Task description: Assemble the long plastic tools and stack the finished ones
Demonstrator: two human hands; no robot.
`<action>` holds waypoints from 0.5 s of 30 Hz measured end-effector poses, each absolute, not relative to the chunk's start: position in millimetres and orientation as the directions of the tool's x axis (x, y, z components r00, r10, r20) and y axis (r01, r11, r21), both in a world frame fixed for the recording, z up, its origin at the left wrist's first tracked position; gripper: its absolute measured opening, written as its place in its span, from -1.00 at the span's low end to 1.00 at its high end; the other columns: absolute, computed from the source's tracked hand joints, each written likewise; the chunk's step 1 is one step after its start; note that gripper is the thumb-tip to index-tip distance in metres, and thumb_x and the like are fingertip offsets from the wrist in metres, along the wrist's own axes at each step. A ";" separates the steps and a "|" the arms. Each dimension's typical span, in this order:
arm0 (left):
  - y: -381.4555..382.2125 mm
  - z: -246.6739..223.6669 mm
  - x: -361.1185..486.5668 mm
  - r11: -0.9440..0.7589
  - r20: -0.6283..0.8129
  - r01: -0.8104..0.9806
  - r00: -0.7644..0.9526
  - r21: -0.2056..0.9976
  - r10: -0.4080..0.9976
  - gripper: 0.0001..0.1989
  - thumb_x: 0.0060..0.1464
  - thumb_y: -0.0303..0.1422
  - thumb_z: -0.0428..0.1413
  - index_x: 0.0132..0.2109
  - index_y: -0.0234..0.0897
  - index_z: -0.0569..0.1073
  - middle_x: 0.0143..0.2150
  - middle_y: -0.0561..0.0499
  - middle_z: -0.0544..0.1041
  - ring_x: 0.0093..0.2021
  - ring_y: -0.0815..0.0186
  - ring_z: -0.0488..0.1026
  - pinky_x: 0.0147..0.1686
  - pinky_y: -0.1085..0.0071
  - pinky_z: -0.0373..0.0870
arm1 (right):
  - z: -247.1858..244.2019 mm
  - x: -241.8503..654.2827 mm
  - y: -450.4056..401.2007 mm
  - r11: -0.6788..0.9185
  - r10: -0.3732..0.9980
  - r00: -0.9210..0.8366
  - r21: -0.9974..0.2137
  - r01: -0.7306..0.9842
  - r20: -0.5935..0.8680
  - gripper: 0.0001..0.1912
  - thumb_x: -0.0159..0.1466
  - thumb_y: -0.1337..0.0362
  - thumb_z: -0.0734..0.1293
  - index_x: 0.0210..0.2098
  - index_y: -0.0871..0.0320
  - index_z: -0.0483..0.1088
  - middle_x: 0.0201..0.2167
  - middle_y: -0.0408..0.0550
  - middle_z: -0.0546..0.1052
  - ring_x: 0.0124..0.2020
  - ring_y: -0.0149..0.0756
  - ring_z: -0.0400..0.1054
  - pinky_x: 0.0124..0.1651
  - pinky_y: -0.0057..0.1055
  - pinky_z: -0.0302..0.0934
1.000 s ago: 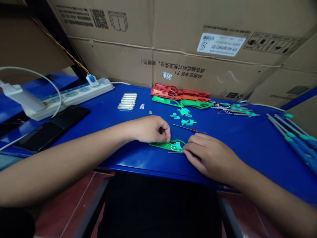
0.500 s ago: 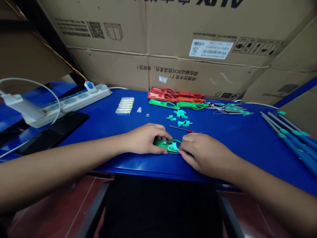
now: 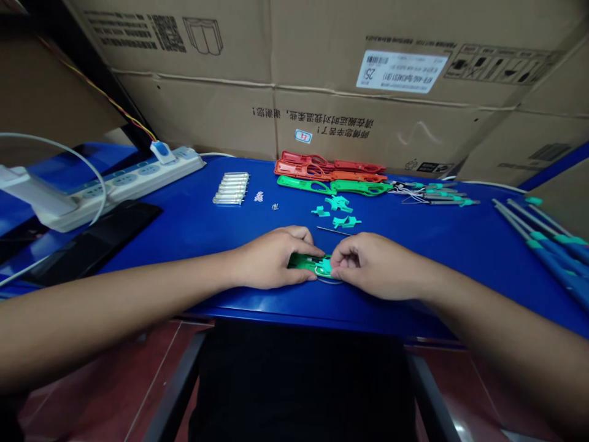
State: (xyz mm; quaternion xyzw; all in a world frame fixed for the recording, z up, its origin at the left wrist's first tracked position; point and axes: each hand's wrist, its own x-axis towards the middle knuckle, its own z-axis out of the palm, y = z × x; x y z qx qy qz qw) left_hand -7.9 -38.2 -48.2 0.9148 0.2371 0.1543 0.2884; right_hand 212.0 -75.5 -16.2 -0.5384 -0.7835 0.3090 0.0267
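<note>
Corrugated cardboard cartons wall off the back of a glossy blue painted bench, and a person sits at its near edge with both forearms reaching in. Near that edge, the left hand is curled over one end of a flat, openwork green plastic frame, its fingers bent and pressing down. The right hand is cupped at the other end, its fingertips pinching a teal plastic insert against the frame. Both hands are nearly closed, almost touching, and hide much of the frame. A thin wire loop shows beneath it.

Just beyond the fingers lie a slim steel rod and scattered angular teal plastic pieces. Farther back along the rear edge are red and orange moulded handles and green ones. A row of clear tubes sits toward the left, by a white power strip and a dark, flat slab. Long blue-and-teal rods lie at the right edge.
</note>
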 end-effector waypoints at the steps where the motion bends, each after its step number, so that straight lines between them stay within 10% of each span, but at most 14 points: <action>1: -38.8 -48.3 -7.5 -0.720 0.144 0.353 0.837 0.597 0.529 -0.62 0.12 -0.30 0.24 0.09 -0.25 0.54 -0.13 -0.05 0.49 -0.09 0.25 0.44 -0.05 0.32 0.38 | -15.8 210.5 -73.6 0.223 0.855 -0.417 -0.507 0.833 -0.309 -0.89 0.21 0.30 0.35 -0.41 0.12 0.52 -0.54 -0.21 0.50 -0.53 -0.41 0.28 -0.49 -0.45 0.10; 15: -41.3 -50.9 -5.0 -0.701 0.151 0.398 0.799 0.592 0.581 -0.63 0.12 -0.29 0.23 0.07 -0.28 0.56 -0.14 -0.07 0.49 -0.14 0.25 0.45 -0.09 0.31 0.40 | -13.3 203.9 -67.8 0.280 0.873 -0.420 -0.450 0.848 -0.248 -0.90 0.19 0.33 0.37 -0.46 0.13 0.51 -0.55 -0.18 0.51 -0.54 -0.42 0.27 -0.48 -0.46 0.07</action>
